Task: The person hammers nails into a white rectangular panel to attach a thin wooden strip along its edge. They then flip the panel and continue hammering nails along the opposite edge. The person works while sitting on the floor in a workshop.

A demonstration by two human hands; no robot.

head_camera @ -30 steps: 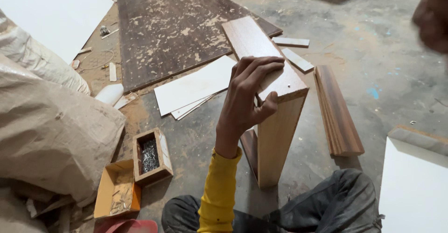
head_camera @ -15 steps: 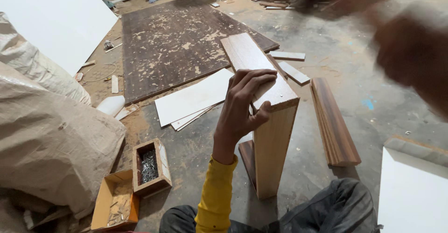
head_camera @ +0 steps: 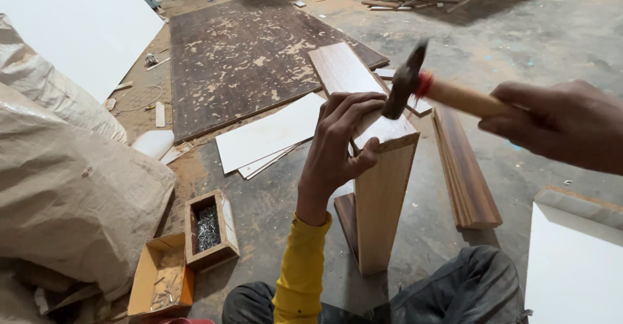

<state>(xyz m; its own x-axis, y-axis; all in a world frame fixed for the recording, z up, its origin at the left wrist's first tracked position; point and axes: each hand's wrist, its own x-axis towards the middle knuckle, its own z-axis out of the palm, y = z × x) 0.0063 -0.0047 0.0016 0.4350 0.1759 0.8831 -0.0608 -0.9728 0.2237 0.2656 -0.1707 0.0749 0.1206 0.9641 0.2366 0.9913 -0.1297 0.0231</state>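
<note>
Two hands, left hand [head_camera: 341, 145] gripping upright wood-grain panel [head_camera: 383, 197], right hand [head_camera: 561, 124] clutching wooden-handled hammer [head_camera: 415, 80]

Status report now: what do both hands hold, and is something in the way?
Left hand grips wooden panel's top corner. Right hand holds hammer, head at panel top. Left fingers close beside hammer head.

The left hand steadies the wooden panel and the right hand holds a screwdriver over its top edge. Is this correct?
Not quite. In the head view, the right hand holds a hammer, not a screwdriver, over the top edge of the wooden panel. The left hand does steady the panel.
</note>
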